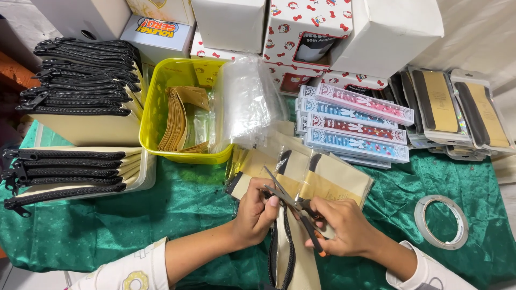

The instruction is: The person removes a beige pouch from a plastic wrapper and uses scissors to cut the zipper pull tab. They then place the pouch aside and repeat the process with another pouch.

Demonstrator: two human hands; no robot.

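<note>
A green cloth covers the surface (177, 215), with stacked zip pouches (80, 96) at left and a yellow tub (153, 115) behind. Near the front edge, the left hand (257, 212) pinches a cream zip pouch (290, 258). The right hand (344, 225) grips open scissors (287, 198) just above it.

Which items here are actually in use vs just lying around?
In use: right hand holding the scissors; left hand gripping the cream pouch with black zipper.

Lying about: yellow tub of tan tags, stacked zip pouches, tape roll, patterned flat packs, white boxes.
</note>
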